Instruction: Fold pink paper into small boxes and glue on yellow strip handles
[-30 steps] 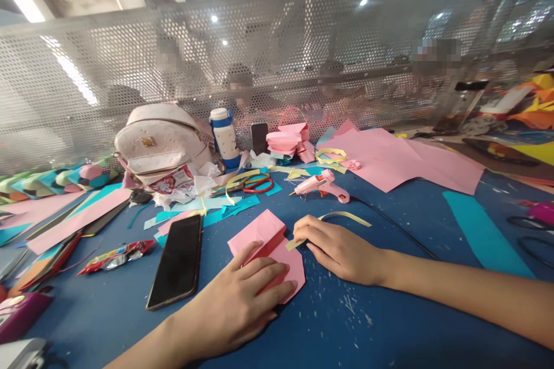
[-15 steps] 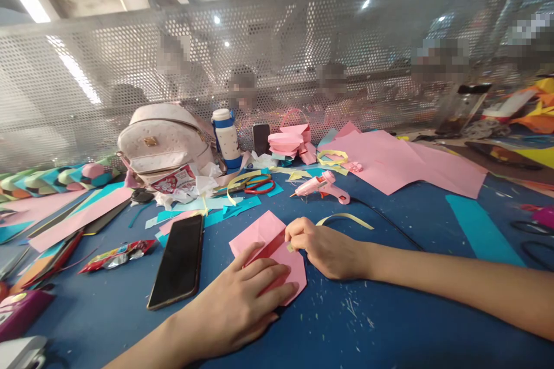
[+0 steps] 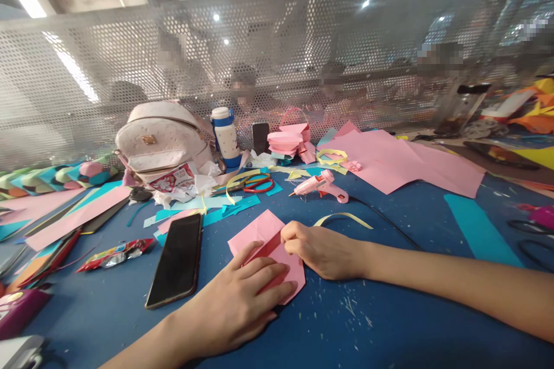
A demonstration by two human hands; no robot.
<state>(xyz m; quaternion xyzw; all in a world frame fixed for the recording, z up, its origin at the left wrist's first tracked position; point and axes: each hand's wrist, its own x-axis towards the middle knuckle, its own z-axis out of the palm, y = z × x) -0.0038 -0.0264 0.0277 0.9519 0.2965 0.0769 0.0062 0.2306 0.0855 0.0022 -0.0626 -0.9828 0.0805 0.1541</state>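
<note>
A folded piece of pink paper lies on the blue tabletop in front of me, with a slit-like opening between its folds. My left hand rests on its lower left part, fingers spread and pressing it down. Over the paper's right edge, my right hand is closed in a pinch; its fingertips hide whatever is between them. Just behind that hand lies a curved pale yellow paper strip. A pink glue gun sits farther back, its black cord trailing to the right.
Left of the paper is a black phone. Scissors with red handles lie among scraps. Behind stand a pale backpack, a bottle and a perforated metal screen. Large pink sheets cover the back right.
My right hand has shifted slightly left over the paper. A small pale yellow piece seen at its fingertips is now hidden. My left hand stays in place.
</note>
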